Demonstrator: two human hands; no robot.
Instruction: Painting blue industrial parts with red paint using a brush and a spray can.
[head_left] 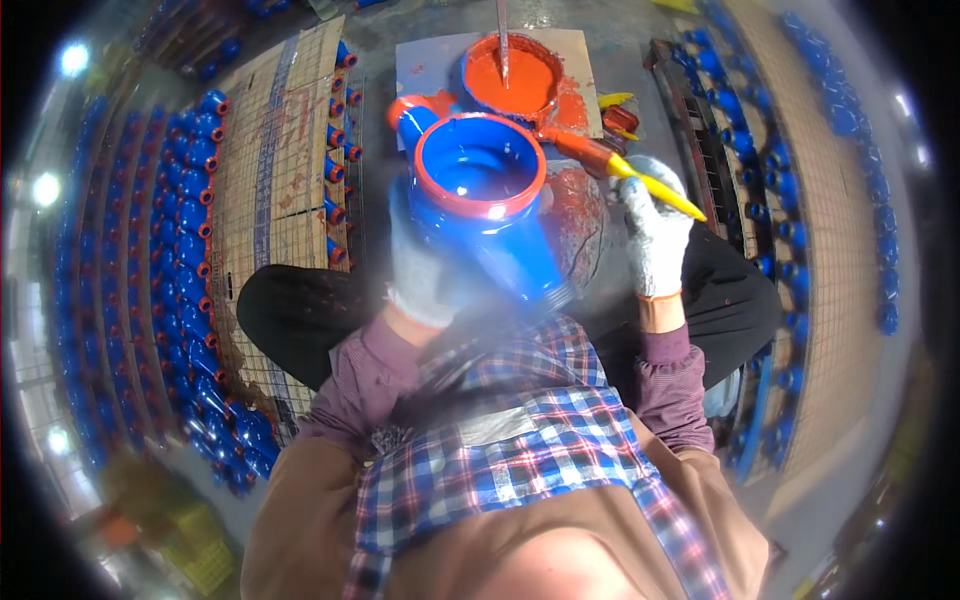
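My left hand [420, 265], in a white glove, supports a blue Y-shaped pipe fitting [470, 235] from its left side and underneath. Much of that hand is hidden behind the fitting. The wide mouth faces up, its rim [428, 190] coated orange-red, and a side branch at the upper left ends in the same colour. In my gloved right hand [657, 220], the fingers close round the yellow handle of a paintbrush [655, 186]. Its orange-covered bristles are at the right side of the rim. Beyond the fitting stands a round paint tub [467, 88] of orange-red paint, with a stick [503, 45] in it.
A paint-stained board [577, 62] lies under the tub. Beside it are a second yellow-handled brush [616, 100] and a small red object [620, 120]. Rows of blue fittings [190, 215] fill the left, next to a mesh-topped board [275, 170]; more fittings [780, 200] line the right.
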